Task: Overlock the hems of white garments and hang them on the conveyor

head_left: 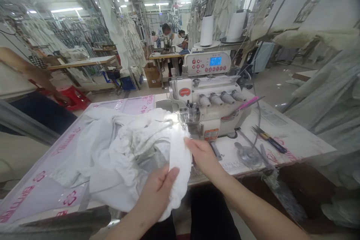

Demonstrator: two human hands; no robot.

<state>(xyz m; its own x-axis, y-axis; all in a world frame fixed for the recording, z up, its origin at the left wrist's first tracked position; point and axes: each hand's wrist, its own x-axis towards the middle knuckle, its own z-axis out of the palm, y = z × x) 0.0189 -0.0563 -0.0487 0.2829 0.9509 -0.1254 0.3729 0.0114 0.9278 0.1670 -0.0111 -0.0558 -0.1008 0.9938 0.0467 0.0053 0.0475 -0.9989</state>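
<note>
A white garment (104, 153) lies bunched on the table left of the overlock sewing machine (194, 97). Along its right side runs a flat white band (178, 150), whose far end sits under the machine's lit needle area. My left hand (159, 185) pinches the band and gathered cloth at the near end, thumb on top. Farther up, my right hand (201, 153) grips the band's right edge close to the presser foot, fingers closed. The fingertips under the cloth are hidden.
Thread snips (270, 138) and a round clear dish (249, 155) lie on the table right of the machine. White thread cones (207, 32) stand behind it. At the left is another person's arm (36, 71) near a red stool (70, 97). People sit at machines farther back.
</note>
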